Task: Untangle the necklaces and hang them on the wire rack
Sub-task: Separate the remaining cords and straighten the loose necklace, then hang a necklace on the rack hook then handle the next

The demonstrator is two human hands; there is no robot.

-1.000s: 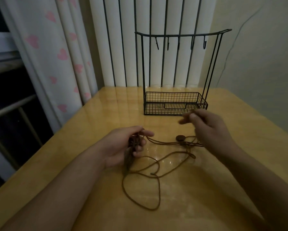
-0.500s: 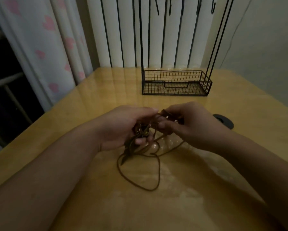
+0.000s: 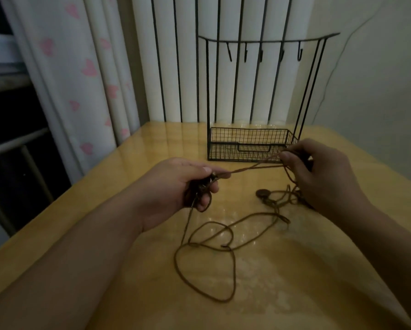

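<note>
Two bare forearms reach into view from the lower edge, one from the lower left corner and one from the lower right, each ending in an uncovered hand. No sleeve, cuff or fabric shows on either arm up to the frame's border. The left hand (image 3: 173, 186) carries no ring, band or watch where its back and wrist show; its thumbnail is short, plain and unpainted. The right hand (image 3: 318, 177) is likewise bare at the knuckles and wrist, with a short, plain nail on the visible fingertip. The dim light leaves finer detail on both hands hard to make out.
</note>
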